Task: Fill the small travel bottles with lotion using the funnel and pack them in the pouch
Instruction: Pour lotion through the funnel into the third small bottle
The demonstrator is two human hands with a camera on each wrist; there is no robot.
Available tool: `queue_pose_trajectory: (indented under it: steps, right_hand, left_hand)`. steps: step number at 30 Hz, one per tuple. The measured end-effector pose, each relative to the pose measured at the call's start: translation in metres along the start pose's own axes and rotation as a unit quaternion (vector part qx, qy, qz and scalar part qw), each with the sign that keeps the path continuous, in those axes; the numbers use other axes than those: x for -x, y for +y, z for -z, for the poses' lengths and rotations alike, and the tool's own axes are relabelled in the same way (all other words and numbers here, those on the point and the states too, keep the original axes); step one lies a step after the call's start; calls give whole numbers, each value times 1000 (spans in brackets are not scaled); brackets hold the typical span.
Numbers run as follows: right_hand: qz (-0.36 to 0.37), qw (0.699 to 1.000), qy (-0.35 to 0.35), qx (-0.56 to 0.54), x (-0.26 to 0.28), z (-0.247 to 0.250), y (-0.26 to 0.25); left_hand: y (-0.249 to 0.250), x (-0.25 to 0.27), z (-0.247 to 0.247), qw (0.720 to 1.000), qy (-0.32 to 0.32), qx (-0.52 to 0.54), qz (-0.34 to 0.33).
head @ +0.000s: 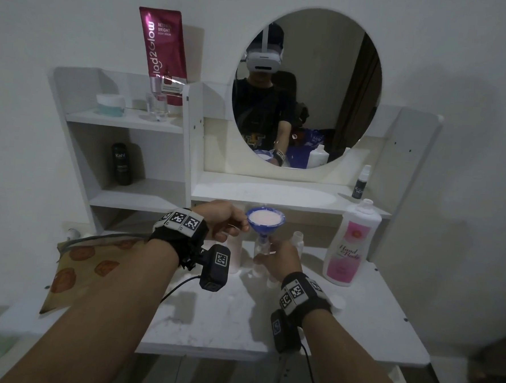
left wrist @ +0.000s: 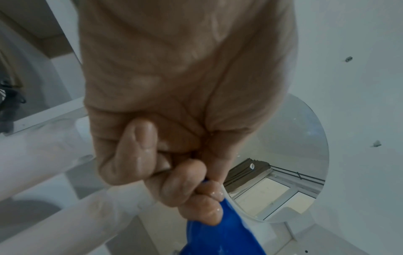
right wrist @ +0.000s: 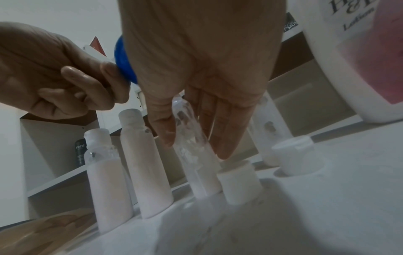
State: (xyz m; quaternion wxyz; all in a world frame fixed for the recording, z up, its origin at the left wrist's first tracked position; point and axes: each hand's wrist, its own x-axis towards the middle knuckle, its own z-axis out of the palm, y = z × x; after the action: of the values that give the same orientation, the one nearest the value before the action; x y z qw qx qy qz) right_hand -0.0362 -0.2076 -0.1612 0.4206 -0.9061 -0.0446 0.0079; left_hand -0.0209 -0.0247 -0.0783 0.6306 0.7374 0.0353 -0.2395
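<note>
A blue funnel (head: pixel 265 221), brimful of pale lotion, stands in the neck of a small clear travel bottle (head: pixel 259 255) on the white table. My left hand (head: pixel 242 222) pinches the funnel's rim tab from the left; in the left wrist view my left hand (left wrist: pixel 209 188) has thumb and curled fingers on the funnel (left wrist: pixel 218 233). My right hand (right wrist: pixel 191 143) holds the clear bottle (right wrist: pixel 196 172) between thumb and fingers, with a little lotion at its bottom. Two filled bottles (right wrist: pixel 109 186) (right wrist: pixel 146 172) stand uncapped to its left. A patterned pouch (head: pixel 87 267) lies at the table's left.
The big pink-and-white lotion bottle (head: pixel 349 247) stands open at the right. Two loose white caps (right wrist: pixel 240 182) (right wrist: pixel 298 155) sit by the bottles, and another small bottle (right wrist: pixel 270 138) stands behind. A shelf unit and a round mirror (head: pixel 308 88) back the table.
</note>
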Motion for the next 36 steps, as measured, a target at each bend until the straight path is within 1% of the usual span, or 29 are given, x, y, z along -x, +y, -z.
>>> queue_pose_trajectory:
  steps: [13, 26, 36]
  right_hand:
    - [-8, 1000, 1, -18, 0, 0, 2]
    - [-8, 1000, -5, 17, -1, 0, 3]
    - [-4, 1000, -8, 13, -2, 0, 5]
  left_hand:
    - [2, -2, 0, 1000, -22, 5, -4]
    - [3, 1, -1, 1000, -18, 10, 3]
    - [4, 3, -1, 1000, -16, 7, 7]
